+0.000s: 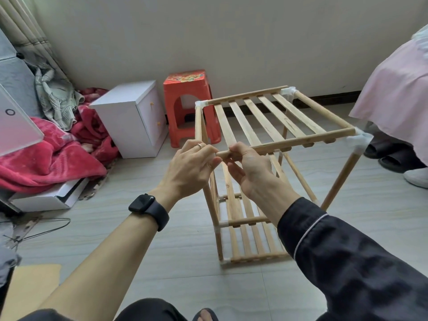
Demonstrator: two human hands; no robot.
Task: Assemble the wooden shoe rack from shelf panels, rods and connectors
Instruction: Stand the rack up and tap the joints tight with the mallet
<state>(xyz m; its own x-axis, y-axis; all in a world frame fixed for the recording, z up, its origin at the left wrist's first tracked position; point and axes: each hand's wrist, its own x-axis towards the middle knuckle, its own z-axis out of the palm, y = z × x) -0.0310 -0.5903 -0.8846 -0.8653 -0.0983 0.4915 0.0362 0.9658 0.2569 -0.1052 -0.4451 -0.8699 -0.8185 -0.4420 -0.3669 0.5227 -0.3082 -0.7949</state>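
The room had a pale tiled floor (pixel 162 251) and a plain light wall (pixel 231 38). The rack (pixel 342 177) stood on the floor in the middle, near the wall, with two lower shelves (pixel 245 220) already in its frame. The top panel (pixel 266 121) lay across the upper ends of the posts, and white connectors (pixel 359 141) sat at three of its corners. Both hands were at the near left corner of this panel, on its near rail (pixel 301 143). The right hand (pixel 245 167) had its fingers curled round the rail, just beside the rail's end. The left hand (pixel 192 167), which wore a ring, pinched the bare wooden end of the same rail between its curled fingers and the thumb; whether it also held something small inside, I cannot tell. The two hands almost touched each other. A black watch (pixel 148 208) was on the left wrist, and a dark sleeve (pixel 347 262) covered the right arm. By the wall behind the rack stood a red stool (pixel 188 107), and just to the left of it a white cabinet (pixel 129 117). A red blanket (pixel 46 158) lay in the left corner of the floor. At the right edge stood another person in a pink garment (pixel 393 96).
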